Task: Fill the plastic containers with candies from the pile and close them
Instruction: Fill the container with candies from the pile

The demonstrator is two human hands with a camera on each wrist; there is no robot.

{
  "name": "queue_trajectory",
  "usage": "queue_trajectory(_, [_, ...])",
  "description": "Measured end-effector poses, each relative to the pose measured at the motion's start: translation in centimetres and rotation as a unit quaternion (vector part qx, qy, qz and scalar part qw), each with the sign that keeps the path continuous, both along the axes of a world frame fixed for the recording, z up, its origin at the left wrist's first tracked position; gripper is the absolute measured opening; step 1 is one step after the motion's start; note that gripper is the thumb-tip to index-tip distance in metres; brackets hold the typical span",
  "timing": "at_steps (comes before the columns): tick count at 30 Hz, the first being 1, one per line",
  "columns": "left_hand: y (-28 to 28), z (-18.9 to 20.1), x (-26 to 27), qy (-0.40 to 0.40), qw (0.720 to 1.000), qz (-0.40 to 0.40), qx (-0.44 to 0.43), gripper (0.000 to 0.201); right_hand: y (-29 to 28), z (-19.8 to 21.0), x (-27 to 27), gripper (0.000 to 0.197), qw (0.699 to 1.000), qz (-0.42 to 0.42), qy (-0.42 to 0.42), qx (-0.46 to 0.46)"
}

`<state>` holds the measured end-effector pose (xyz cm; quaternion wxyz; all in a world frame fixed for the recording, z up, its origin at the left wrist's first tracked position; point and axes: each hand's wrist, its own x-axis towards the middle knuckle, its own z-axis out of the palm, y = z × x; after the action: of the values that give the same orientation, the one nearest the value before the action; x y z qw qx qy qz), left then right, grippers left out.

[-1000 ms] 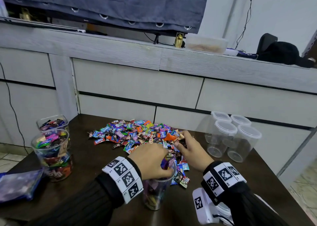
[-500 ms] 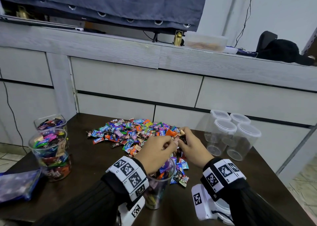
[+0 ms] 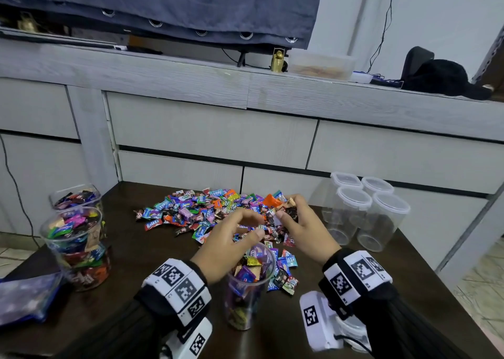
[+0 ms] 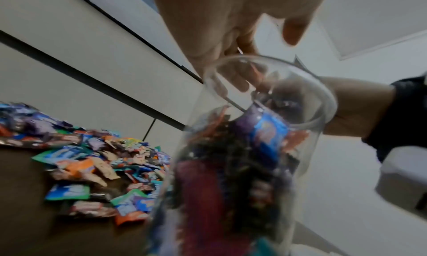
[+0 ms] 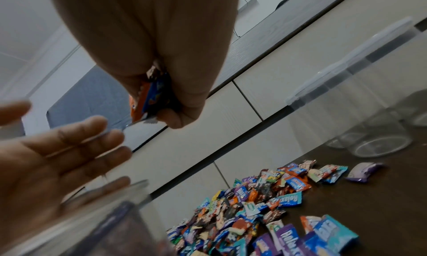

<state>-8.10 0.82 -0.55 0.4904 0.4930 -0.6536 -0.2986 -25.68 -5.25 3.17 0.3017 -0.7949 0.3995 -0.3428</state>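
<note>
Head view shows the right hand (image 3: 302, 230) clutching a fistful of candies (image 3: 289, 211) above the candy pile (image 3: 207, 211) mid-table, while the left hand (image 3: 229, 246), fingers relaxed and empty, hovers over the open part-filled container (image 3: 245, 296) near the table's front edge.

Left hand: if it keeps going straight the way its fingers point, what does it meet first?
Probably the right hand, which grips a bunch of wrapped candies. The open left hand, above the clear plastic container, points its fingers toward it; depth is unclear.
</note>
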Motion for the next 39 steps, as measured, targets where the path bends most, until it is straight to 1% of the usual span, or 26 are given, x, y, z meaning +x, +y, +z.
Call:
queue_trajectory(2, [0.1, -1.0, 0.9, -0.018, 0.999, -0.022, 0.014, 0.081, 0.6, -0.1, 0.7, 0.011, 0.999, 0.011, -0.04, -0.002])
queue_trajectory(3, [0.1, -1.5, 1.3, -0.022, 0.998, -0.04, 0.034, 0.099, 1.0, -0.3, 1.1, 0.012, 0.998, 0.02, -0.056, -0.003])
queue_trajectory(4, [0.2, -1.8, 1.5, -0.022, 0.996, -0.061, 0.057, 0.11, 1.4, -0.7, 1.6, 0.012, 0.997, 0.032, -0.068, -0.002])
queue_trajectory(6, [0.5, -2.4, 2.0, -0.045, 0.991, -0.084, 0.096, 0.119, 2.3, -1.6, 2.2, 0.012, 0.995, 0.062, -0.078, 0.003])
queue_trajectory(8, [0.6, -3.0, 2.3, -0.106, 0.985, -0.071, 0.115, 0.131, 2.9, -2.7, 2.5, 0.014, 0.995, 0.081, -0.063, -0.002])
queue_trajectory(9, [0.5, -3.4, 2.4, -0.127, 0.983, -0.056, 0.117, 0.139, 3.1, -3.1, 2.6, 0.015, 0.995, 0.086, -0.054, -0.008])
queue_trajectory(10, [0.5, -3.5, 2.4, -0.135, 0.983, -0.047, 0.117, 0.142, 3.2, -3.5, 2.6, 0.016, 0.995, 0.091, -0.047, -0.015])
queue_trajectory(15, [0.5, -4.0, 2.2, -0.12, 0.986, -0.041, 0.107, 0.125, 3.3, -3.7, 2.5, 0.016, 0.991, 0.117, -0.011, -0.063])
queue_trajectory(18, [0.5, -4.0, 2.1, -0.094, 0.991, -0.046, 0.087, 0.114, 2.9, -3.3, 2.2, 0.017, 0.989, 0.118, 0.025, -0.087])
queue_trajectory(21, [0.6, -3.9, 2.0, -0.07, 0.993, -0.056, 0.079, 0.106, 2.6, -2.8, 2.0, 0.016, 0.983, 0.141, 0.049, -0.105])
queue_trajectory(24, [0.5, -4.1, 2.0, -0.056, 0.993, -0.069, 0.074, 0.104, 2.5, -2.5, 2.0, 0.019, 0.969, 0.165, 0.116, -0.142])
queue_trajectory(28, [0.2, -4.3, 2.0, -0.051, 0.994, -0.059, 0.07, 0.103, 2.2, -1.7, 2.3, 0.022, 0.943, 0.2, 0.198, -0.18])
queue_trajectory(31, [0.2, -4.4, 2.0, -0.054, 0.994, -0.054, 0.071, 0.103, 2.0, -0.9, 2.6, 0.03, 0.934, 0.218, 0.232, -0.163])
queue_trajectory(35, [0.2, -4.4, 1.9, -0.057, 0.995, -0.057, 0.058, 0.098, 2.0, 0.6, 2.4, 0.046, 0.95, 0.202, 0.204, -0.119])
queue_trajectory(37, [0.3, -4.3, 1.9, -0.061, 0.995, -0.058, 0.059, 0.097, 1.8, 1.3, 2.0, 0.047, 0.956, 0.187, 0.198, -0.112])
queue_trajectory(39, [0.3, -4.3, 1.9, -0.06, 0.994, -0.06, 0.064, 0.098, 1.7, 1.7, 1.7, 0.042, 0.953, 0.178, 0.216, -0.115])
